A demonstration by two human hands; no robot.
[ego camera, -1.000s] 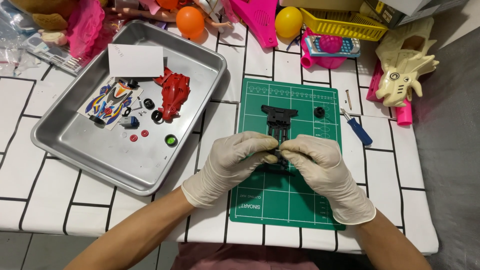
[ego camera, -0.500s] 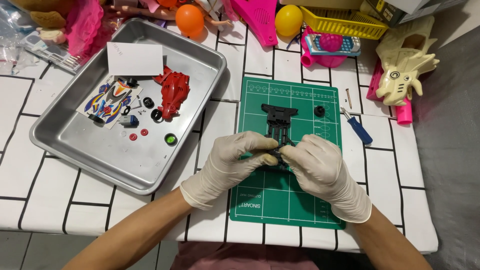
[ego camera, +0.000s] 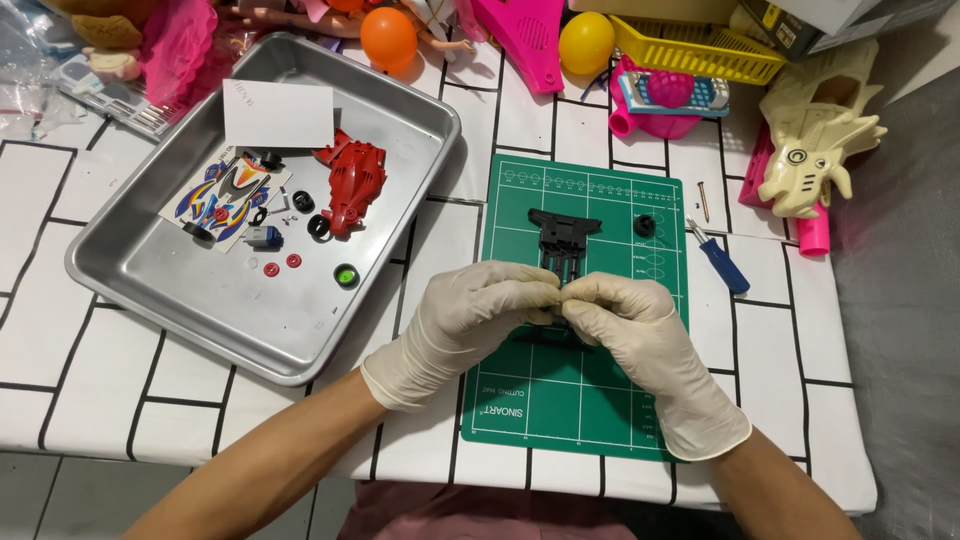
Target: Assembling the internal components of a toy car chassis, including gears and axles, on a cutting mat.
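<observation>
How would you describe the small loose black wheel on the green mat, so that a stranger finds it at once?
Start at the green cutting mat in the middle of the table. Beyond the gloved hands lies a black toy car chassis; look right of it, near the mat's right edge. The small black wheel lies there alone: round, unlike the angular chassis, and on the mat, unlike the blue-handled screwdriver beside it.

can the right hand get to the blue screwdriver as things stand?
Probably yes. The blue screwdriver lies bare on the table just off the green mat, with nothing between it and the right hand; but that hand is busy on the black chassis.
</observation>
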